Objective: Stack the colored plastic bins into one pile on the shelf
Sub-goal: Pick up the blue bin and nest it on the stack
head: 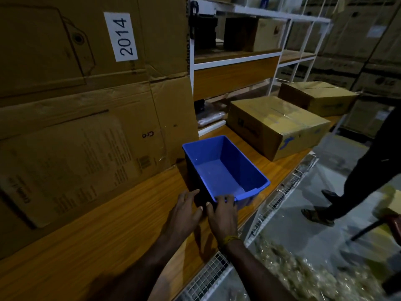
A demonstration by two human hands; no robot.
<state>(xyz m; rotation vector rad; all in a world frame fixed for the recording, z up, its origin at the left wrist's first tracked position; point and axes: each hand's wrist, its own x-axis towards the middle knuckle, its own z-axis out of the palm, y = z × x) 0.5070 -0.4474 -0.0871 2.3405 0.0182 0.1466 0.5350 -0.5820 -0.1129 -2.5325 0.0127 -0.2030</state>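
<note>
An empty blue plastic bin [223,168] stands upright on the wooden shelf [108,224], close to the shelf's front edge. My left hand [186,209] lies against the bin's near dark side wall, fingers spread and flat. My right hand [223,213] rests on the bin's near rim, fingertips curled over the edge. Whether either hand truly grips the bin is unclear. No other colored bin shows in view.
Large cardboard boxes [76,105] stand at the shelf's back left. Two smaller cartons [275,124] sit to the right of the bin. White metal racking [236,59] rises behind. Another person's legs [355,181] stand on the floor at right.
</note>
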